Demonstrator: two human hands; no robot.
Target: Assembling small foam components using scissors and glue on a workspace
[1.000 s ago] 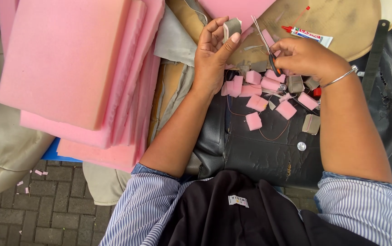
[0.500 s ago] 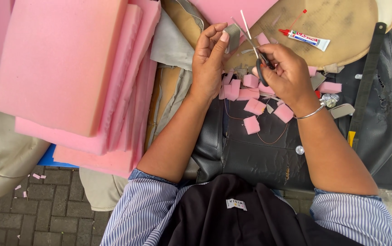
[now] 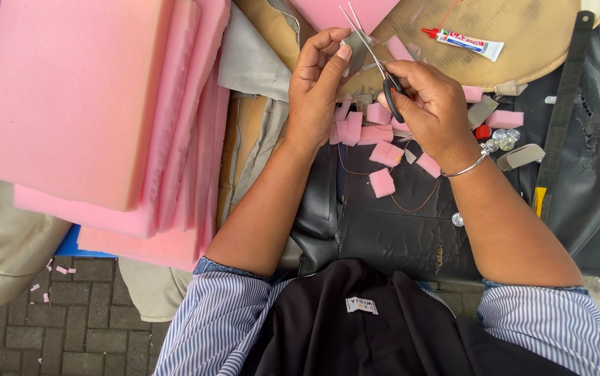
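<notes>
Right hand (image 3: 429, 104) shifted left since earlier frame, scissors (image 3: 373, 52) gripped, blades open at grey scrap (image 3: 355, 49) pinched in left hand (image 3: 321, 76). Step: trimming scrap. Next likely needs blades closing, above foam bits (image 3: 376, 143).

Colours and patterns recorded, head view.
Foam slabs (image 3: 77, 97) were plain pink, as were the small foam squares (image 3: 382, 182). The scrap (image 3: 357, 43) in the left hand (image 3: 321, 83) was grey; the scissors (image 3: 392, 94) in the right hand (image 3: 429, 104) had black handles and silver blades. Glue tube (image 3: 468, 43) was white with a red cap. Worktop cover (image 3: 383, 237) was black; sleeves (image 3: 209, 327) were blue-and-white striped; the bracelet (image 3: 468, 167) was silver.
</notes>
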